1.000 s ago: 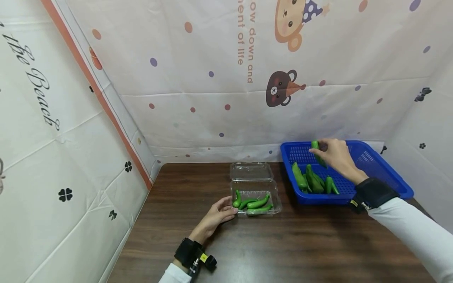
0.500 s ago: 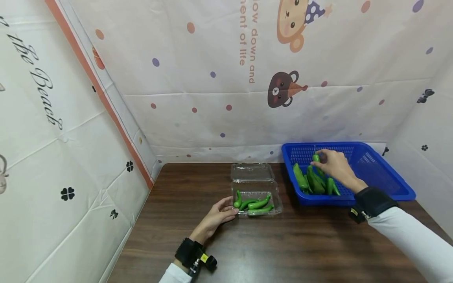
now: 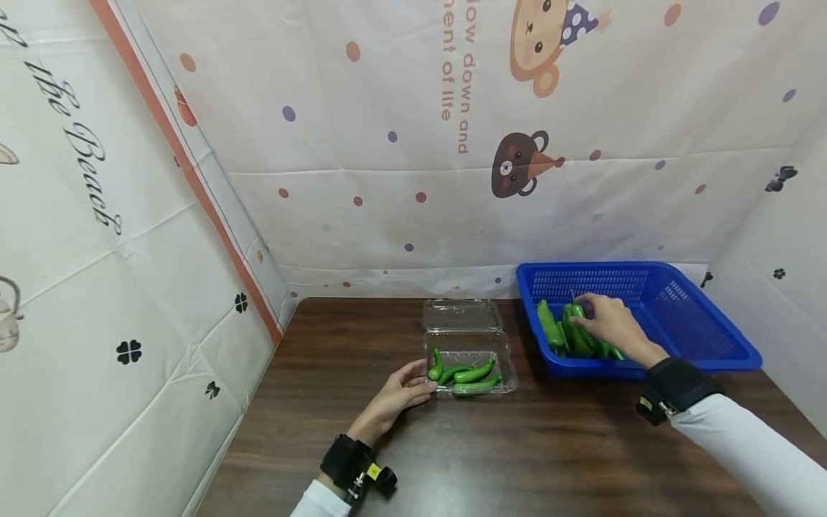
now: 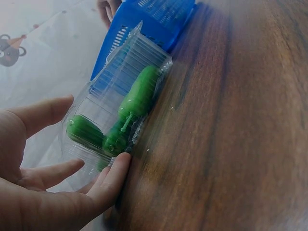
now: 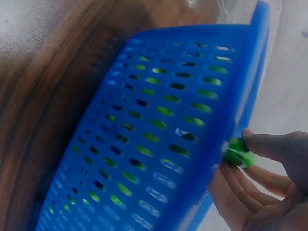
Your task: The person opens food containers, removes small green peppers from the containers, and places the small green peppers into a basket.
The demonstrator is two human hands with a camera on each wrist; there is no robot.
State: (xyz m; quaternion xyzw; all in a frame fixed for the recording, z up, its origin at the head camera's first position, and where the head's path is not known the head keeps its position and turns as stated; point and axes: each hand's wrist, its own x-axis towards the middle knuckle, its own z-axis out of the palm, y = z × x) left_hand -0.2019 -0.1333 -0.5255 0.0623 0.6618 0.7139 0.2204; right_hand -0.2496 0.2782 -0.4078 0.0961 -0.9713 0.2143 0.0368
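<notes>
My right hand (image 3: 617, 327) is down inside the blue plastic basket (image 3: 691, 316), pinching a green pepper (image 5: 239, 154) between thumb and fingers. Several other green peppers (image 3: 549, 327) lie at the basket's left side, partly hidden by that hand. On the table, a clear plastic clamshell box (image 3: 463, 316) stands with its lid folded back. Several small, slender green peppers (image 3: 474, 372) lie in its base. At the box's front left corner is my left hand (image 3: 397, 395), its fingers loosely extended; in the left wrist view the fingertips (image 4: 122, 166) touch the box's side.
The dark wooden table (image 3: 517, 459) ends at a printed white cloth (image 3: 388, 215) that hangs behind it. More white cloth covers the left and right sides. The basket's raised rim (image 5: 240, 96) stands between the table and the peppers in it.
My right hand has come down into the basket with the pepper, from above its rim to among the other peppers. The left hand and the box stay in place; the head view shifts slightly.
</notes>
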